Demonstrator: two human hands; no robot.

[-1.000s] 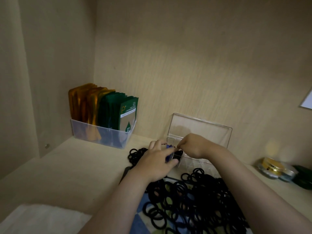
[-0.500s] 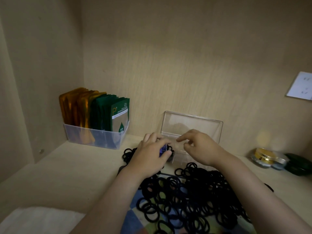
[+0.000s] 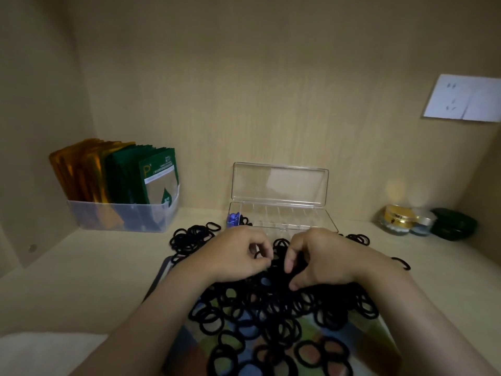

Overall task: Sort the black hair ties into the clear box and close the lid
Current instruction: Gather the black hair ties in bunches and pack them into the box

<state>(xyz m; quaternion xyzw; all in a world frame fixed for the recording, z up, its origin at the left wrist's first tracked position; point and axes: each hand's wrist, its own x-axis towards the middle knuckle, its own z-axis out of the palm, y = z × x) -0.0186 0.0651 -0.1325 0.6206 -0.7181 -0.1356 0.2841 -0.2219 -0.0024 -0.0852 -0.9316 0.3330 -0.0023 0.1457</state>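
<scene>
Hair ties [image 3: 271,316]: heaped black at lower centre.
Hands: left hand [image 3: 238,256] and right hand [image 3: 322,256] curled, grip cannot be told.
Green packets [image 3: 151,177]: "P" is printed; the rest is unreadable.
Clear box [image 3: 282,218]: lid raised.

Black hair ties [image 3: 271,316] heaped loose on patterned mat; clear box [image 3: 282,218] behind, lid [image 3: 280,183] upright, open.

Two hands [image 3: 279,256], one clear box [image 3: 282,215], one packet bin [image 3: 122,217], two jars [image 3: 404,221] — hair ties [image 3: 260,313] too many to count.
</scene>
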